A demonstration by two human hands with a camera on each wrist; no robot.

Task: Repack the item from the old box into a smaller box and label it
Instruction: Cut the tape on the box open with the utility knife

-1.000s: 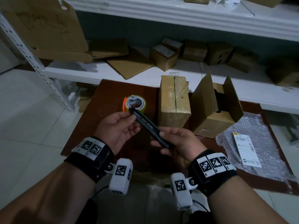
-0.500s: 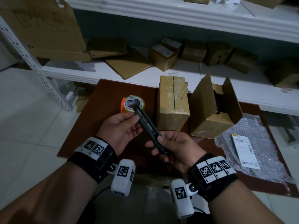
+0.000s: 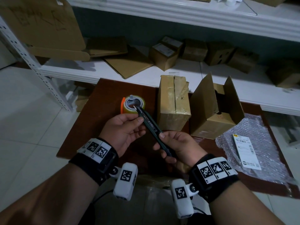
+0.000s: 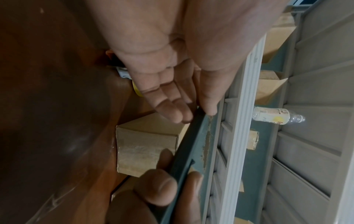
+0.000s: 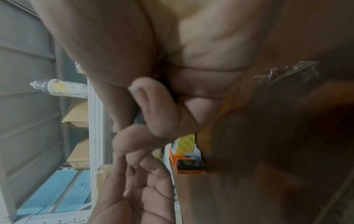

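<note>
Both hands hold a dark utility knife (image 3: 150,125) above the brown table (image 3: 103,93): the right hand (image 3: 176,147) grips its handle, the left hand (image 3: 125,129) pinches the front. The taped box (image 3: 173,103) stands just behind, beside the open box (image 3: 214,111).

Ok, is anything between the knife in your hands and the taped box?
Nothing visible. The utility knife, held by the left hand and right hand, hangs just left of the taped box; only open air lies between them.
</note>
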